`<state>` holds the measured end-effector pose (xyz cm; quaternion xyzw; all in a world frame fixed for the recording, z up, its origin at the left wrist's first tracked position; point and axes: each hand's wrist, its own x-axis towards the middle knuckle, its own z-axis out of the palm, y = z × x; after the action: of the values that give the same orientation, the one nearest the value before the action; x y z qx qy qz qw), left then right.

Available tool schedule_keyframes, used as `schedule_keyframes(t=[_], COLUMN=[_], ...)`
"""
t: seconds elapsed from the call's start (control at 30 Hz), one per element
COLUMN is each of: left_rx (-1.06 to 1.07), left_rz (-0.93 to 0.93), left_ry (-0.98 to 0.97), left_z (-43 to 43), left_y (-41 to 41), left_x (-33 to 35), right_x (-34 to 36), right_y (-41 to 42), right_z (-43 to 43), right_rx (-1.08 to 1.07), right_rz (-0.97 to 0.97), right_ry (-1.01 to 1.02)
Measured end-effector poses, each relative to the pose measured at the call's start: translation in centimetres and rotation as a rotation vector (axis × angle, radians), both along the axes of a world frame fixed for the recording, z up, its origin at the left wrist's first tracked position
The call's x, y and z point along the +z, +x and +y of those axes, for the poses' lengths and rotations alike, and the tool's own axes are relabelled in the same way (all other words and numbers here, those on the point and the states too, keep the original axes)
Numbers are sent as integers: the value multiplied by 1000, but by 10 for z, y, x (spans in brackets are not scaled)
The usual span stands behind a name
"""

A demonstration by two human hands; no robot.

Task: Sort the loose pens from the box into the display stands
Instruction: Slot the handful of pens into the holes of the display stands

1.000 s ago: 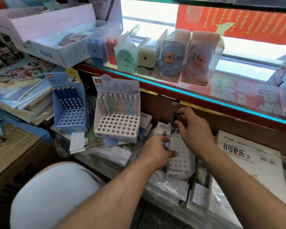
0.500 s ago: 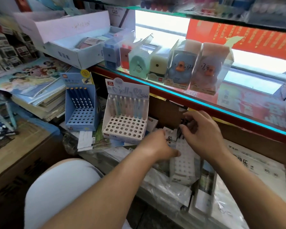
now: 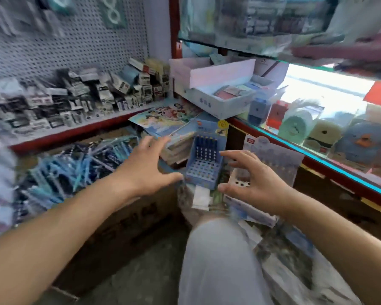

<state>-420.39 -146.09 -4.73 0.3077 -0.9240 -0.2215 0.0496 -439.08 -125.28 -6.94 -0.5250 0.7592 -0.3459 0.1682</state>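
Both hands have left the small white stand and swung left. The left hand (image 3: 145, 170) and right hand (image 3: 259, 187) now hover with fingers spread and holding nothing, flanking the blue display stand (image 3: 204, 170) at twelve o'clock. Loose pens (image 3: 79, 170) lie heaped in the cardboard box (image 3: 123, 230) at nine o'clock. The step appears to be fetching more pens, so the next move calls for reaching toward nine o'clock and pinching a few.

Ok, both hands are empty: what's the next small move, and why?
Likely, reach the left hand down and left into the cardboard box and pinch a few loose pens. Both it and the right hand are open and hold nothing, and the blue stand ahead shows pens only along its back row, with many holes free.
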Motion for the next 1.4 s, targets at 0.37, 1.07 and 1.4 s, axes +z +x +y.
schedule_keyframes(t=[0.37,1.07,1.4], left_rx=[238,429,475], left_rz=[-290,-329,-116], left_ry=[-118,-18,-78], left_z=[-100,-158,-160], left_y=[145,178,180], left_x=[-38,-99,-95], right_x=[-20,-100,-84], right_y=[103,144,141], right_z=[-214,-333,-331], right_rx=[420,109,-85], right_rz=[182,280,-24], right_ry=[296,222,141])
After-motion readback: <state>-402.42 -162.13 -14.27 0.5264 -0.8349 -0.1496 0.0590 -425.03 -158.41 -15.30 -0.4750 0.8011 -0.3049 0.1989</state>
